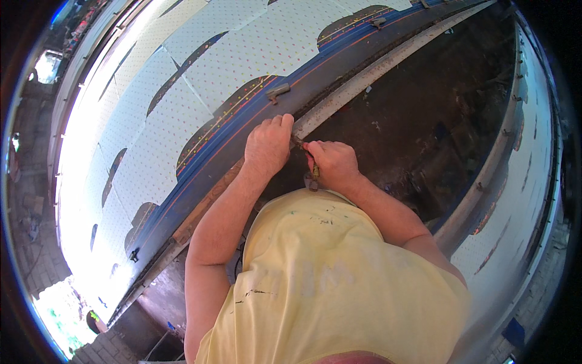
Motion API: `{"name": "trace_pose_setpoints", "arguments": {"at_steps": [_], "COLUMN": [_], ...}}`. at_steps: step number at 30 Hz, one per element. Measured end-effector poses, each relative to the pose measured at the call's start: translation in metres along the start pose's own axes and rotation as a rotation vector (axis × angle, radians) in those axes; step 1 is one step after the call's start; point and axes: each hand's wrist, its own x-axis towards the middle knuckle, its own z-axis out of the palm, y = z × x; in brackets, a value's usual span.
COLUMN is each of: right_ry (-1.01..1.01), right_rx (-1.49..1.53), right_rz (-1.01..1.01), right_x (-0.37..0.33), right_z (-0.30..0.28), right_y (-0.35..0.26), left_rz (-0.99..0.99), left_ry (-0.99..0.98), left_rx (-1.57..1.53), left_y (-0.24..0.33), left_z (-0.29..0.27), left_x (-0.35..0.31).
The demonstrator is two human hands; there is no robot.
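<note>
My right hand point(334, 165) is closed around a small, worn metal tool point(314, 175), whose brass-coloured and dark end hangs below the fingers near my shirt. What kind of tool it is does not show clearly. My left hand point(268, 147) is curled with its knuckles up at the blue table border, beside the near end of the metal rail point(315, 118). Its fingertips are hidden, and I cannot make out what they grip. The two hands are close together, with a dark bit of metal point(296, 141) between them. Just beyond my left hand, a metal stop point(278, 91) sits on the border.
A long table point(230, 130) with white, colour-dotted fabric pieces point(242, 67) curves along my left. Another metal stop point(377, 22) is farther up its edge. To my right runs a second table point(509, 224) with pale fabric. Dark floor point(424, 103) lies between them.
</note>
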Motion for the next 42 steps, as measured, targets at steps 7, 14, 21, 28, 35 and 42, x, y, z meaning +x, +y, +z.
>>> {"name": "trace_pose_setpoints", "arguments": {"at_steps": [7, 14, 21, 28, 35, 42], "right_ry": [-0.074, -0.05, 0.05, 0.071, -0.097, 0.018], "right_rx": [-0.08, -0.15, -0.217, 0.747, 1.932, 0.832], "right_rz": [0.026, -0.014, -0.008, 0.491, 1.193, 0.642], "right_x": [0.0, -0.003, -0.009, -0.031, -0.041, -0.045], "right_z": [-0.005, 0.004, 0.018, 0.064, 0.053, 0.045], "right_y": [-0.006, -0.006, -0.002, 0.002, 0.015, 0.001], "left_rz": [0.028, 0.012, -0.009, -0.002, 0.005, -0.007], "left_ry": [0.027, -0.03, -0.049, -0.043, -0.025, -0.035], "left_rx": [-0.055, -0.032, -0.031, -0.041, -0.032, -0.273], "left_y": [-0.001, -0.001, 0.001, 0.0, -0.002, -0.008], "left_z": [-0.003, -0.001, -0.005, -0.004, -0.002, -0.014], "left_x": [-0.004, -0.002, -0.001, -0.001, -0.003, -0.006]}}
